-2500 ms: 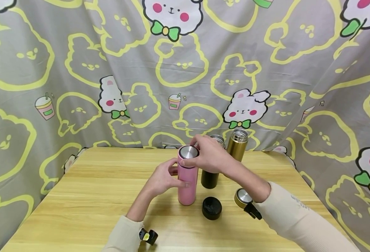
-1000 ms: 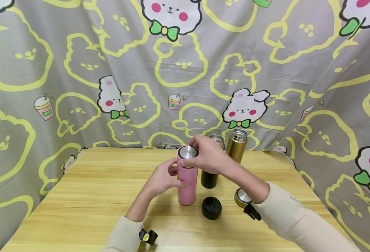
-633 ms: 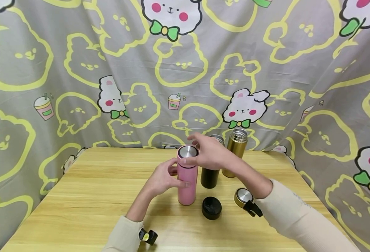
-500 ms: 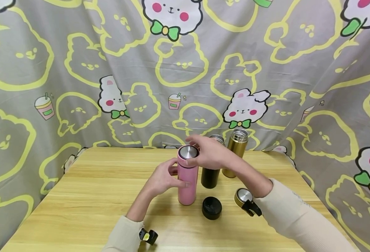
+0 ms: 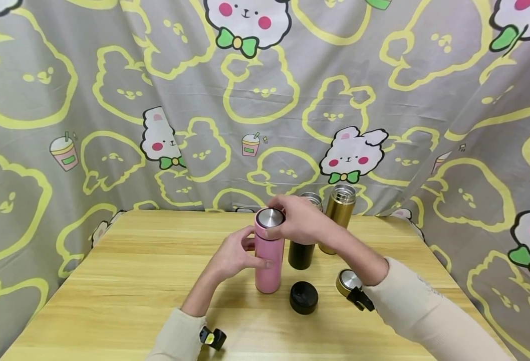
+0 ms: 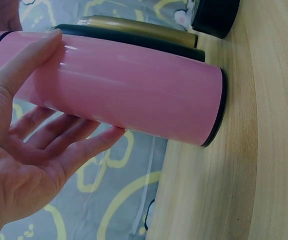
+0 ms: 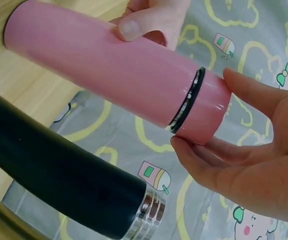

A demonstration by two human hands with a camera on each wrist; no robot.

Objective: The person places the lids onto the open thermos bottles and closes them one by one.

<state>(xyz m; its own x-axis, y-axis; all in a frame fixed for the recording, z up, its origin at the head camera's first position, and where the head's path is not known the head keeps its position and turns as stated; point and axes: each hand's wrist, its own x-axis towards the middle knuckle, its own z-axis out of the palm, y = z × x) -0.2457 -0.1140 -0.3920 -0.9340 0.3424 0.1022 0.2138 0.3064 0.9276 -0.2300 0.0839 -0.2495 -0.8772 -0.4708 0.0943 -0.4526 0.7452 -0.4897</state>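
Observation:
A pink thermos bottle [image 5: 268, 263] stands upright on the table, its pink lid [image 5: 270, 219] topped by a silver disc. My left hand [image 5: 232, 254] holds the bottle's body, thumb across the near side and fingers behind. The right hand [image 5: 302, 219] grips the lid between thumb and fingers. A thin strip of silvery thread and a black ring show between lid [image 7: 211, 107] and body in the right wrist view. Close behind stands a lidless black thermos [image 5: 300, 256], partly covered by the right hand; its steel neck [image 7: 146, 216] shows in the right wrist view.
A lidless gold thermos [image 5: 339, 208] stands at the back right. A black lid [image 5: 303, 298] lies in front of the bottles. Beside the right forearm sits a gold lid [image 5: 347, 282], partly hidden by the black wrist strap [image 5: 359, 299]. A patterned curtain [image 5: 265, 100] hangs behind the wooden table [image 5: 134, 281].
The right hand's fingers, lifted off the pink lid about half a second ago, have closed onto it again. Left hand and bottle have stayed put.

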